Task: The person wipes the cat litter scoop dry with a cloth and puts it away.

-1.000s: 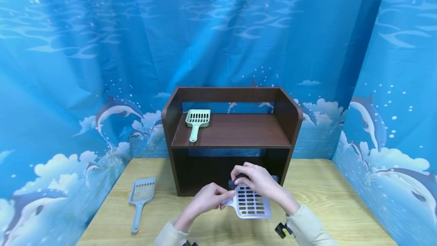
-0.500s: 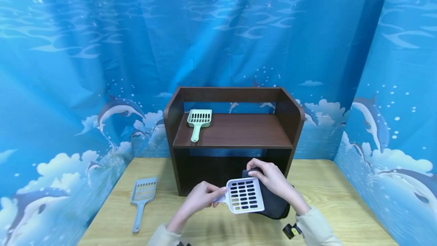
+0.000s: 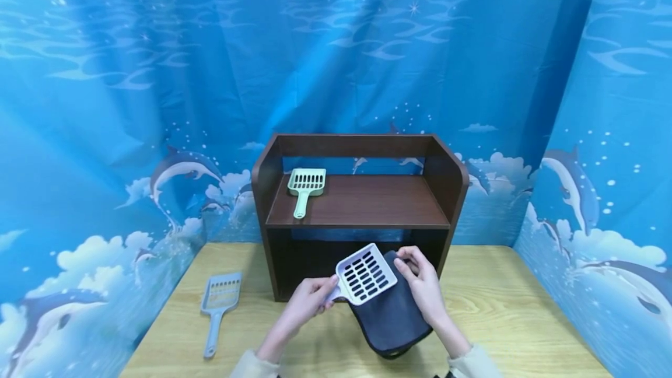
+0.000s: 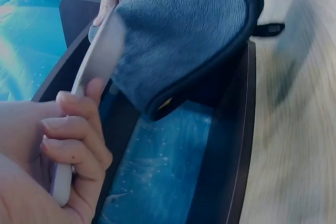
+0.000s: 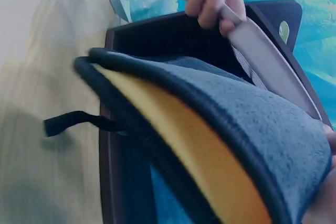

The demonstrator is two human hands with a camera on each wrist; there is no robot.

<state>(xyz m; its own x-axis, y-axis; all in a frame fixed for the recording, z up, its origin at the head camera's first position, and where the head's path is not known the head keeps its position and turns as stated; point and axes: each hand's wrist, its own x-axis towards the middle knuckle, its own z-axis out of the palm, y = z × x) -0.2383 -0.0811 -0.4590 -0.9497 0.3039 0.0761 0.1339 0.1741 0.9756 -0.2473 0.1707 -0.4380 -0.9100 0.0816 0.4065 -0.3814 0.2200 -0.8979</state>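
Two bare hands work in front of me, pale sleeves at the wrists. The left hand (image 3: 307, 302) has its fingers curled round the handle of a pale lavender scoop (image 3: 366, 273), its slotted head raised and tilted up to the right. The right hand (image 3: 426, 291) pinches the upper corner of a dark cloth (image 3: 392, 321) between thumb and fingers. That cloth is folded over, black-edged, grey-blue outside and yellow within, a small black tab (image 5: 79, 122) sticking out from its border. It hangs behind and below the scoop's head; whether they touch I can't tell. Under all this is the wood-grained table (image 3: 504, 319), where a blue-grey scoop (image 3: 216, 312) lies well off to the left, handle towards me. Farther back stands a dark brown shelf unit (image 3: 375, 197), with a mint-green scoop (image 3: 304, 190) at the left of its upper board. Behind everything hangs a blue backdrop (image 3: 336, 63) printed with dolphins.
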